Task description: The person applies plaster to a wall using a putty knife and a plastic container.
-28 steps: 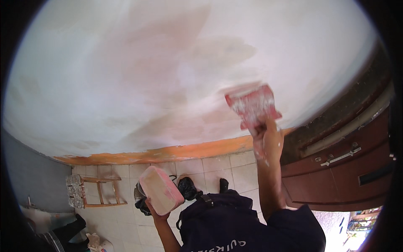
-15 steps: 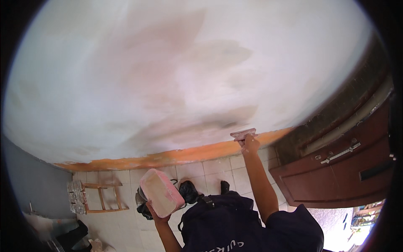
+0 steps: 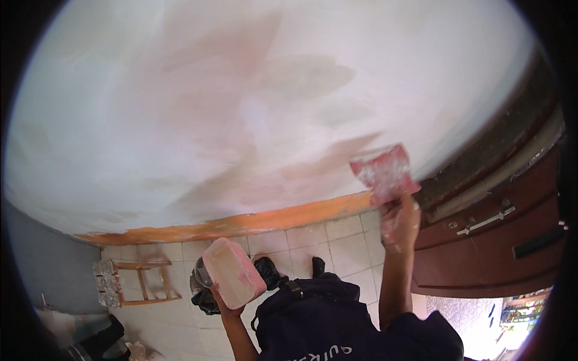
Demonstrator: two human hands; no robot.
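Observation:
My right hand (image 3: 400,222) grips a red putty spreader (image 3: 381,171) smeared with pale filler, in front of the lower right of the white, patchily coated wall (image 3: 198,102); whether its edge touches the wall I cannot tell. An orange band (image 3: 265,213) runs along the wall's foot. Low in the middle, my left hand (image 3: 226,304) holds a pink rectangular tub (image 3: 232,274), with cream-coloured material inside, by its left side. Both hands are closed on what they hold.
A small splattered wooden stool (image 3: 141,283) lies by the grey left wall (image 3: 48,253). Dark bundles (image 3: 268,271) and a grey bucket (image 3: 200,274) sit behind the tub on floor tiles (image 3: 349,246). A brown door (image 3: 475,259) is at right, an unclear dark striped item (image 3: 102,337) lower left.
My right hand and the spreader first dropped toward the orange band, then rose and moved right, the red blade's face again turned to view. My left hand and tub have barely moved.

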